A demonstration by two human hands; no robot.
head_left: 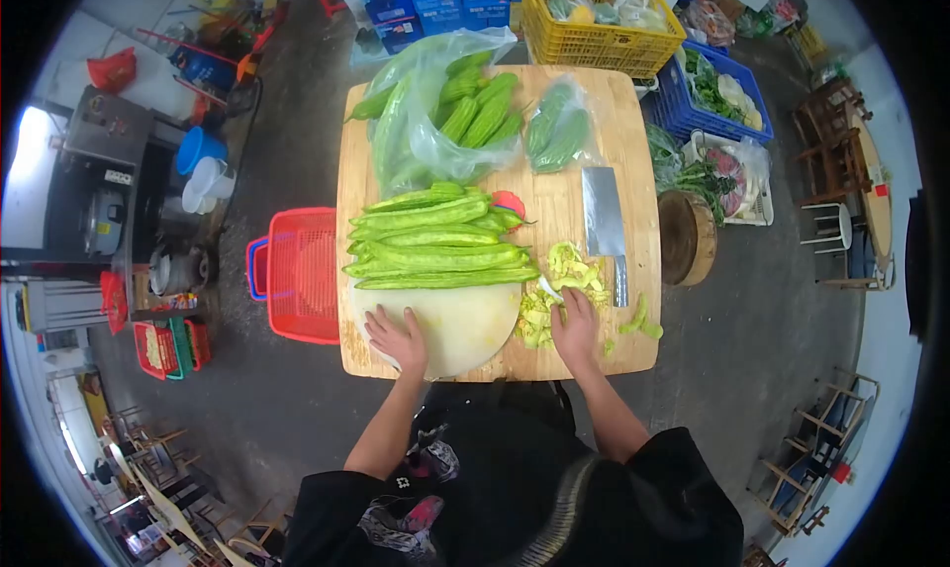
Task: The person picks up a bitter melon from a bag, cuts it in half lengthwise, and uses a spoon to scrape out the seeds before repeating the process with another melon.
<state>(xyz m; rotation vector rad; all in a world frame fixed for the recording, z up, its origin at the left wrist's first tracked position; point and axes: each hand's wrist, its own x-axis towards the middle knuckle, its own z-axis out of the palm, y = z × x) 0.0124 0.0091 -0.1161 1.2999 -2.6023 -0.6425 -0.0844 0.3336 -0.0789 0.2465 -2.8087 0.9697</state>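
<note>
My left hand (pixel 398 341) lies flat with fingers spread on the white cutting board (pixel 465 330) and holds nothing. Closed round a small white spoon-like tool (pixel 550 289), my right hand (pixel 576 326) is over a heap of pale yellow-green pith and scraps (pixel 568 264). Just beyond the left hand, long green bitter melons (pixel 435 255) lie side by side, overlapping the board's far edge. A cleaver (pixel 602 213) rests to the right of the scraps, its handle toward me. Part of a red round object (pixel 508 205) shows behind the melons.
More bitter melons fill a clear plastic bag (pixel 435 141) at the wooden table's (pixel 633 151) far side, beside a smaller bag of green vegetables (pixel 559 127). A red basket (pixel 303 275) stands left; a wooden stump (pixel 687 238) and vegetable crates (pixel 708 122) stand right. A yellow crate (pixel 604 47) is behind.
</note>
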